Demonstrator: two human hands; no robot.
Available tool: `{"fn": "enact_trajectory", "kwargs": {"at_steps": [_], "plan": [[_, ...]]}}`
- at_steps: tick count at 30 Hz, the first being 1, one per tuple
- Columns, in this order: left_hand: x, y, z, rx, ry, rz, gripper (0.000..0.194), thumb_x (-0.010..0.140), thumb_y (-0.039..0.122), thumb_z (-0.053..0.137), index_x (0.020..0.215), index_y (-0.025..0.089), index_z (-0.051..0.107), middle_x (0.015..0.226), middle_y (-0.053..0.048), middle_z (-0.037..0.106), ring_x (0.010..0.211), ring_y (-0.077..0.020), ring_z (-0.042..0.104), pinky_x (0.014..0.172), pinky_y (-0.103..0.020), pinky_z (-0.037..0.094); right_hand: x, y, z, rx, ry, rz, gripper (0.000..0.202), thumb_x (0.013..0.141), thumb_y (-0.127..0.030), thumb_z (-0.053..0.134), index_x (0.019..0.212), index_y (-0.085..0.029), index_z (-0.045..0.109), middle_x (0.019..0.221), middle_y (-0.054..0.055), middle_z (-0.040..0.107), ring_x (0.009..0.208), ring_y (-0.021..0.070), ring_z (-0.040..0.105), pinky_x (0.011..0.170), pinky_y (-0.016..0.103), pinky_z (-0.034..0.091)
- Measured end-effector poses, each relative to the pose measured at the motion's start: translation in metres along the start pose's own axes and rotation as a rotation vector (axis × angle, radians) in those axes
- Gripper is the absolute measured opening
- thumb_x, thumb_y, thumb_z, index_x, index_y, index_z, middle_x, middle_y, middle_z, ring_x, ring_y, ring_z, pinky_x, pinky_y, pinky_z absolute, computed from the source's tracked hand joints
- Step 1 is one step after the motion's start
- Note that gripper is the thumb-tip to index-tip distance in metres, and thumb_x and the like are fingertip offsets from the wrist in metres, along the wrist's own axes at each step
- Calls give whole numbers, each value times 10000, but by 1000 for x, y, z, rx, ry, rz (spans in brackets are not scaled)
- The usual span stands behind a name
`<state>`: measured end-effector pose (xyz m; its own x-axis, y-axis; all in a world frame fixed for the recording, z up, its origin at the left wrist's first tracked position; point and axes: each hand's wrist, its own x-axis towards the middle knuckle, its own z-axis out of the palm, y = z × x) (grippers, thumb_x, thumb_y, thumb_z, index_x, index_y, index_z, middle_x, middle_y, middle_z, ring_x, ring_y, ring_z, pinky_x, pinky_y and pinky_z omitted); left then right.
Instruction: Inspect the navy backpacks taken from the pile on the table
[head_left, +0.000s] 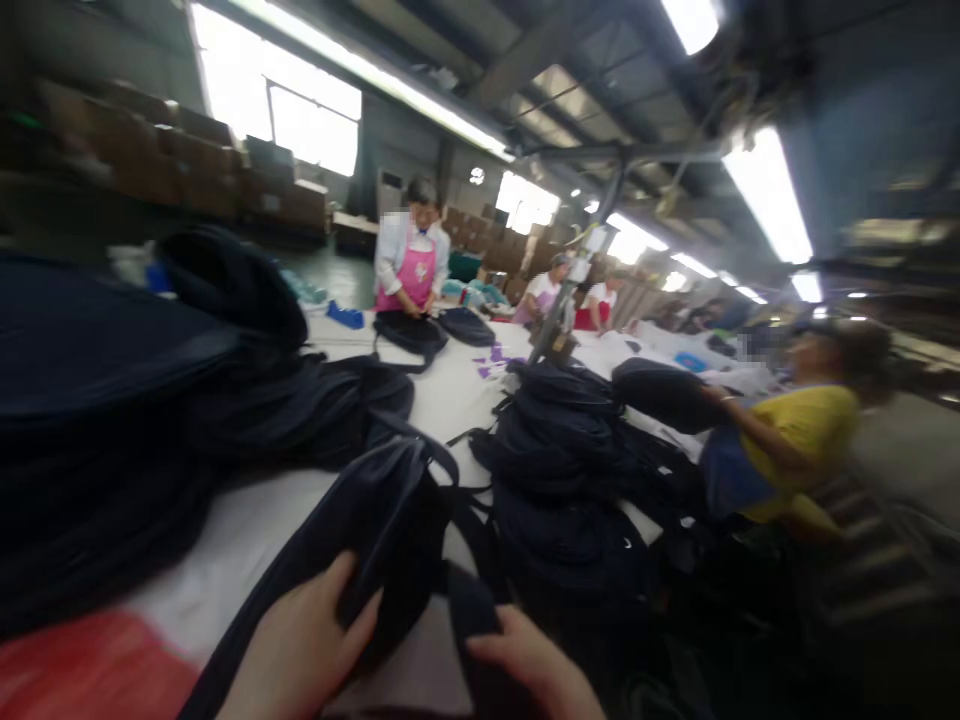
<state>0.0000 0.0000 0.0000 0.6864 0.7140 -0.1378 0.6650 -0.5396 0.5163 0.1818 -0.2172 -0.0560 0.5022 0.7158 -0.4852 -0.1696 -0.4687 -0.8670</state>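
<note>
Navy fabric bag (390,520), lower centre of frame, on white table (247,530). Left hand (300,640) pinches strap edge; right hand (536,665) grips bottom fold. Looks soft, light, floppy; hold seams or straps.

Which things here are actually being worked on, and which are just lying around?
In hand:
- dark bag, gripped by left hand
- its strap, held by right hand

Lying about:
- heap of dark bags
- left pile
- purple scraps
- white table
</note>
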Motion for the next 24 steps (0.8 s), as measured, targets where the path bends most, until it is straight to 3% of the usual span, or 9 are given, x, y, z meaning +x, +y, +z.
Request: {"fn": "enact_trajectory", "kwargs": {"at_steps": [3, 6, 9, 13, 17, 24], "plan": [[4, -18, -16, 28, 78, 27, 340, 891, 501, 442, 1006, 200, 552, 896, -84, 708, 892, -286, 684, 781, -349, 468, 2, 16, -14, 110, -18, 47, 565, 696, -559, 770, 1085, -164, 661, 977, 58, 710, 895, 234, 667, 803, 361, 532], [17, -51, -20, 121, 124, -136, 369, 878, 514, 480, 1002, 169, 523, 907, -120, 693, 860, -292, 674, 730, -340, 456, 9, 24, -42, 458, 204, 31, 513, 579, -478, 867, 959, -176, 701, 860, 51, 708, 752, 191, 656, 680, 309, 530], [31, -94, -5, 108, 68, -275, 340, 856, 458, 551, 1002, 151, 533, 931, -129, 689, 864, -269, 664, 702, -313, 446, 13, 21, -71, 713, 290, -53, 457, 563, -454, 878, 914, -225, 694, 776, -4, 631, 673, 125, 585, 584, 240, 506], [38, -138, 29, -43, -42, -351, 116, 860, 233, 528, 941, 165, 576, 841, -52, 699, 803, -174, 652, 662, -245, 424, 6, 7, -87, 792, 205, -201, 329, 700, -444, 785, 932, -250, 656, 697, -42, 440, 599, 82, 444, 529, 193, 449], [36, -144, 57, -60, -108, -302, 132, 861, 263, 552, 939, 172, 608, 832, -36, 706, 780, -162, 650, 634, -236, 420, -3, -8, -84, 758, 147, -284, 332, 722, -451, 749, 929, -215, 641, 688, -44, 346, 560, 81, 328, 471, 183, 374], [35, -123, 90, -60, -280, -116, 175, 848, 286, 577, 968, 197, 669, 884, -33, 723, 781, -165, 655, 654, -242, 429, -13, -19, -81, 774, 154, -304, 413, 688, -443, 756, 990, -177, 660, 696, -44, 326, 579, 80, 317, 487, 180, 374]]}}
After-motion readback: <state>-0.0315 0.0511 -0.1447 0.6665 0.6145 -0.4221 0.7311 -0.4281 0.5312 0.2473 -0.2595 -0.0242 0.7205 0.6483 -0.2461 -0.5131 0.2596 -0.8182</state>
